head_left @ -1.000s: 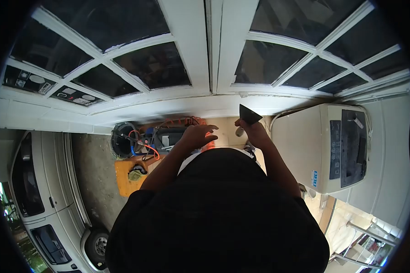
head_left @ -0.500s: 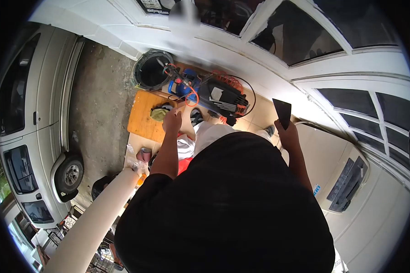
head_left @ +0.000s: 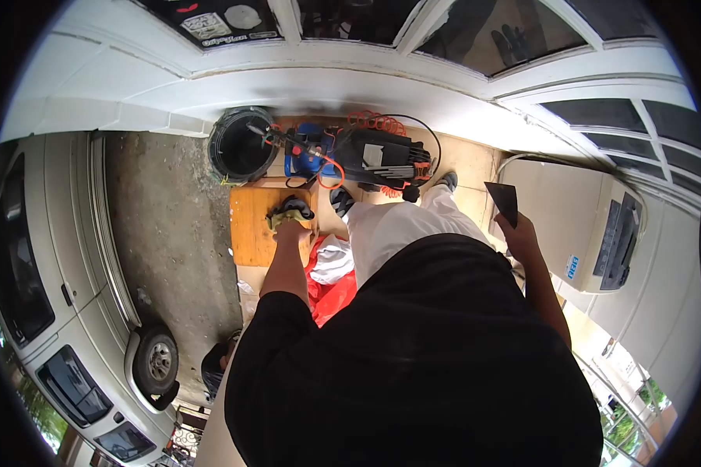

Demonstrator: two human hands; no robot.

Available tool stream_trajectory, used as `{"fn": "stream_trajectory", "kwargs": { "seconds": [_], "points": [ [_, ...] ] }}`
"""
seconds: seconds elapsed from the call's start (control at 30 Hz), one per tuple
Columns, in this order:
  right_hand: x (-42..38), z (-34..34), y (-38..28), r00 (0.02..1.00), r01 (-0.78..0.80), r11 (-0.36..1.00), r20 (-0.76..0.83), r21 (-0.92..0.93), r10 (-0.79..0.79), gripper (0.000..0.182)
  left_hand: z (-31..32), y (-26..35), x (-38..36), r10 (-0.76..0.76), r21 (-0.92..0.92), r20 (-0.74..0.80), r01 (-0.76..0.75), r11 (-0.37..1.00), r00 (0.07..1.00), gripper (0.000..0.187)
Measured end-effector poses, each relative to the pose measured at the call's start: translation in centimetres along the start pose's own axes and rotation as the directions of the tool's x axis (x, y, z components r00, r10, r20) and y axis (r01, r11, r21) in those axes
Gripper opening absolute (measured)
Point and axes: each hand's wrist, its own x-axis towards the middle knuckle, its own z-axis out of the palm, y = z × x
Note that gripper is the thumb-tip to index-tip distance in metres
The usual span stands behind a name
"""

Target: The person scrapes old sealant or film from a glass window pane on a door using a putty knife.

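Currently, taking twelve o'clock as the top of the head view, we locate the dark and yellow-green fabric bundle (head_left: 290,210) on the wooden worktop (head_left: 249,237), directly at twelve o'clock from our left grip (head_left: 292,230). Its long axis runs roughly from eight to two o'clock. We note that the left fingers overlap the bundle's near edge; we cannot tell whether they are closed on it. Our right grip (head_left: 520,236) is clamped around a dark-bladed scraper (head_left: 503,201), the blade projecting towards eleven o'clock, its handle concealed by the hand. From the right grip, the bundle lies well apart at nine o'clock; the left is therefore the nearer hand. Red fabric (head_left: 335,300) lies at five o'clock from the left grip.
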Motion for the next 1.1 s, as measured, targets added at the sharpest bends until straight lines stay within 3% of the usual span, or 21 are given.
{"fn": "stream_trajectory", "kwargs": {
  "seconds": [0.07, 0.1, 0.17, 0.2, 0.27, 0.37, 0.4, 0.43, 0.5, 0.57, 0.63, 0.7, 0.73, 0.77, 0.83, 0.97, 1.1],
  "points": [
    [-0.3, 0.0, 1.7, 0.999, -0.027, 0.998, -0.026, 0.063, 0.028, 0.03, 3.4, -1.7, 5.3, 0.012, -0.066, -0.024, -0.014, 0.998, 1.0, 0.056],
    [-0.5, -0.1, 2.7, 0.999, -0.037, 0.994, -0.031, 0.106, 0.04, 0.03, 2.8, -1.6, 4.6, 0.025, -0.04, -0.029, -0.026, 0.999, 0.999, 0.056],
    [-0.6, -0.4, 4.4, 0.996, -0.063, 0.987, -0.049, 0.15, 0.071, 0.031, 1.1, -0.6, 1.4, -0.144, -0.237, -0.166, 0.102, 0.966, 0.976, 0.052],
    [-0.6, -0.7, 4.9, 0.995, -0.077, 0.983, -0.048, 0.168, 0.086, 0.031, 0.7, -0.2, -0.3, -0.13, -0.226, -0.171, 0.09, 0.97, 0.977, 0.052],
    [0.2, -1.2, 6.7, 0.994, -0.079, 0.97, -0.053, 0.229, 0.093, 0.031, 0.4, 0.1, -3.2, -0.143, -0.359, -0.348, 0.009, 0.933, 0.927, 0.048],
    [2.8, -2.3, 9.7, 0.99, -0.139, 0.956, 0.022, 0.259, 0.138, 0.035, 2.3, 0.5, -2.4, -0.186, -0.373, -0.325, 0.055, 0.926, 0.927, 0.045],
    [3.7, -2.7, 10.4, 0.996, -0.091, 0.96, 0.006, 0.264, 0.093, 0.035, 3.1, 0.5, -1.0, -0.133, -0.259, -0.252, 0.065, 0.964, 0.958, 0.037],
    [4.6, -3.2, 11.1, 0.999, -0.034, 0.961, -0.007, 0.275, 0.037, 0.036, 4.0, 0.7, 0.2, -0.136, -0.269, -0.274, 0.06, 0.961, 0.952, 0.037],
    [6.2, -5.0, 12.3, 0.999, -0.027, 0.95, 0.032, 0.312, 0.018, 0.036, 5.3, 2.4, 1.1, -0.067, -0.388, -0.328, -0.07, 0.919, 0.942, 0.036],
    [7.4, -7.2, 14.4, 0.999, 0.013, 0.95, 0.024, 0.312, -0.021, 0.036, 4.7, 8.0, -4.0, -0.046, -0.437, -0.376, -0.133, 0.89, 0.926, 0.038],
    [8.0, -9.7, 16.3, 0.998, 0.031, 0.926, 0.042, 0.376, -0.051, 0.034, 4.2, 13.0, -6.8, -0.039, -0.719, -0.417, -0.303, 0.626, 0.908, 0.037],
    [9.3, -10.9, 20.1, 0.994, 0.107, 0.878, -0.032, 0.466, -0.104, 0.027, 7.0, 14.9, -0.1, 0.281, -0.399, -0.716, -0.705, 0.586, 0.639, 0.033],
    [9.9, -11.9, 21.7, 0.998, 0.05, 0.866, -0.002, 0.497, -0.056, 0.026, 4.8, 21.6, -6.8, 0.286, -0.378, -0.723, -0.707, 0.597, 0.628, 0.033],
    [10.1, -12.9, 23.1, 0.999, -0.011, 0.853, 0.034, 0.522, -0.008, 0.026, 1.4, 27.0, -15.6, 0.003, -0.851, -0.356, -0.326, 0.411, 0.935, 0.029],
    [10.1, -14.9, 25.2, 0.999, -0.023, 0.813, 0.047, 0.582, -0.005, 0.025, -0.6, 34.2, -20.3, 0.155, -0.916, -0.277, -0.309, 0.257, 0.948, 0.028],
    [10.1, -16.5, 29.1, 1.0, 0.002, 0.742, 0.022, 0.67, -0.022, 0.024, -4.2, 45.9, -26.2, 0.411, -0.914, -0.256, -0.358, 0.192, 0.875, 0.026],
    [9.4, -17.3, 30.8, 0.997, -0.078, 0.741, 0.06, 0.667, 0.051, 0.024, -7.5, 55.6, -28.6, 0.395, -0.943, -0.278, -0.328, 0.063, 0.875, 0.024]
  ]
}}
